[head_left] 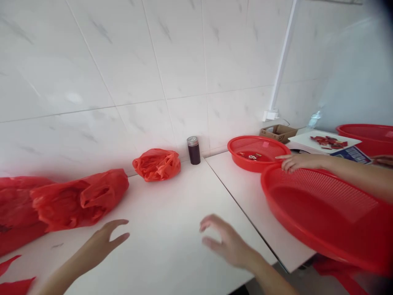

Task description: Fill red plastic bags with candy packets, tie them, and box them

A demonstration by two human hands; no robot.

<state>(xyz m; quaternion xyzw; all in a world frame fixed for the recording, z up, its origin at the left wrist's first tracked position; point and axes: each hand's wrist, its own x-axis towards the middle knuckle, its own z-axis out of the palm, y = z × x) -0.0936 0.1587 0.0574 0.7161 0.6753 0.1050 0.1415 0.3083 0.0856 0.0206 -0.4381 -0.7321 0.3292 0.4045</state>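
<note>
My left hand [102,243] hovers over the white table [159,241] with thumb and fingers apart and nothing between them. To its upper left lies a bulging red plastic bag [80,198], the thing nearest to it. My right hand [225,241] is also held above the tabletop, fingers curved and spread from the thumb, slightly blurred, holding nothing. Farther back, against the tiled wall, sits a crumpled red plastic bag [157,164]. Beside that bag stands a dark bottle with a silver lid [193,150].
At right, another person's hand [294,162] reaches over a large red basket [325,209] toward a smaller red basket [258,143] with a few small packets inside. Behind are a cardboard box [278,133] and a scale [307,139] bearing red packets. A gap [242,209] separates the two tables.
</note>
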